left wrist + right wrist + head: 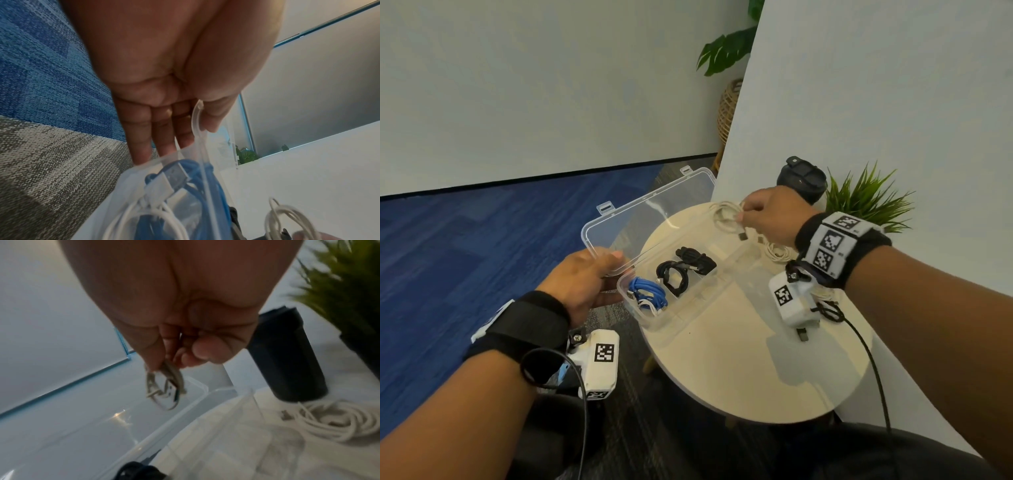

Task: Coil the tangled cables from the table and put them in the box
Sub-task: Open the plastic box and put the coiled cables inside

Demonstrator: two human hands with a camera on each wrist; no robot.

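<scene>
A clear plastic box (pixel 688 323) stands open on the round table (pixel 756 370). My left hand (pixel 613 274) pinches the near corner of its lid (pixel 654 212), thumb on top and fingers beneath; the left wrist view shows the lid edge (pixel 196 116) against the thumb. A blue cable (pixel 649 291) and a thin white one (pixel 144 216) lie in the left compartment, and black cables (pixel 674 277) in the middle ones. My right hand (pixel 743 213) pinches a coiled white cable (pixel 726 216) above the box's far end; its coil (pixel 162 386) hangs from my fingertips.
Another white cable (pixel 777 251) lies loosely coiled on the table beside the box, under my right wrist. A black bottle (pixel 803 178) and a green potted plant (pixel 866 198) stand at the table's far edge. A white wall runs along the right; carpet lies to the left.
</scene>
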